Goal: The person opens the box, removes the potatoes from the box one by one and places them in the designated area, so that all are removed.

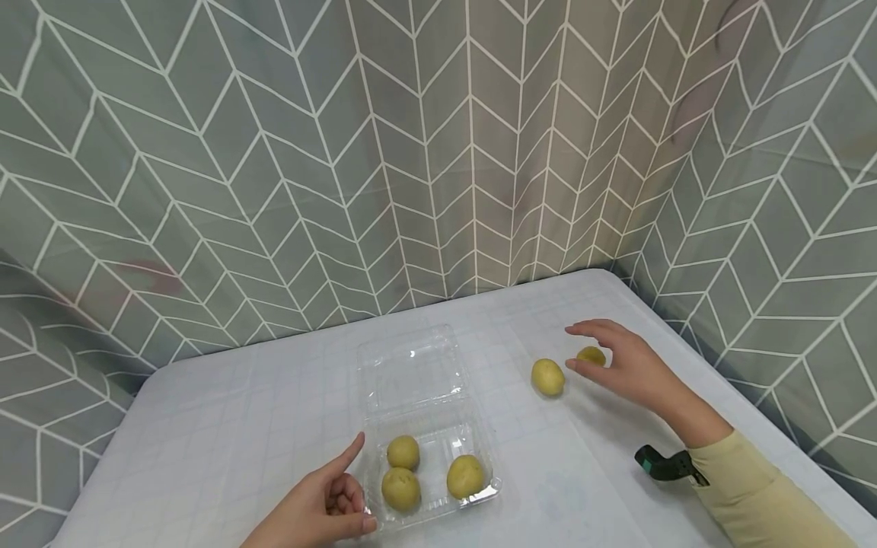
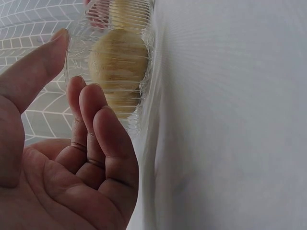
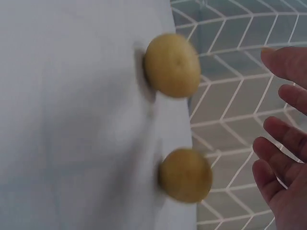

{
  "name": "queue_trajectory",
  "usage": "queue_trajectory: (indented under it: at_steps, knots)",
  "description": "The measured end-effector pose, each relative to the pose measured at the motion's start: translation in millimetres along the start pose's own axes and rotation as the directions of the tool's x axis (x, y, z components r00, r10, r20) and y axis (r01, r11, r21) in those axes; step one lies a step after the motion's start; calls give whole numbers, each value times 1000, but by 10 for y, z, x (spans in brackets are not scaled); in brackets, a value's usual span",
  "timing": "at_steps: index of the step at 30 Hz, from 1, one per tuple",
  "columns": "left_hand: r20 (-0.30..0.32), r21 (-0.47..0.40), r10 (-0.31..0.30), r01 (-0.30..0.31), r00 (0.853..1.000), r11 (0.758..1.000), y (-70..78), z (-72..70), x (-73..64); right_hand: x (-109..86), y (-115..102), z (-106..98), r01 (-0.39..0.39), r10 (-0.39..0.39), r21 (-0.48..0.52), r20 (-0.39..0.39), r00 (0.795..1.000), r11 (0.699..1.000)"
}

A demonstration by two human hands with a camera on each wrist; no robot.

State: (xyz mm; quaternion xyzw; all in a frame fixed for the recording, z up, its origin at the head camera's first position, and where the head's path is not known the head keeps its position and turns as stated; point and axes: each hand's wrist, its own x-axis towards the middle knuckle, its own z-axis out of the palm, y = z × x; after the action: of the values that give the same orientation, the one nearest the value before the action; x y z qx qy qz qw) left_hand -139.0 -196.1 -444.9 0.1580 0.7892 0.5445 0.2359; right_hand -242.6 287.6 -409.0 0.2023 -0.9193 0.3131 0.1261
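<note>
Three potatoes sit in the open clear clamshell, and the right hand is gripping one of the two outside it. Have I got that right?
Not quite: the right hand grips neither outside potato; the right wrist view shows its fingers apart from both. Three potatoes do sit in the open clear clamshell.

The box [image 1: 435, 455] is glossy, ribbed plastic; the potatoes [image 1: 401, 489] look smooth; the tablecloth [image 1: 226, 441] is matt cloth.

1. The clear plastic container [image 1: 433, 459] lies open on the counter [image 1: 240, 426], lid [image 1: 411, 373] folded back.
2. Inside sit three round yellow potatoes [image 1: 465, 477], two close together.
3. Two loose potatoes [image 1: 548, 377] lie apart, to its right.
</note>
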Motion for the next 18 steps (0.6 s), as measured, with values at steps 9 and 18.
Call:
queue_trajectory:
  at_steps: [9,18]
  knots:
    - [6,-2,13,-13,1000,1000,-25,-9,-3,70,-377,87,130,-131,45,29,991,990]
    - [4,6,10,-10,1000,1000,-5,-20,-8,157,-690,239,160,-175,150,94,980,976]
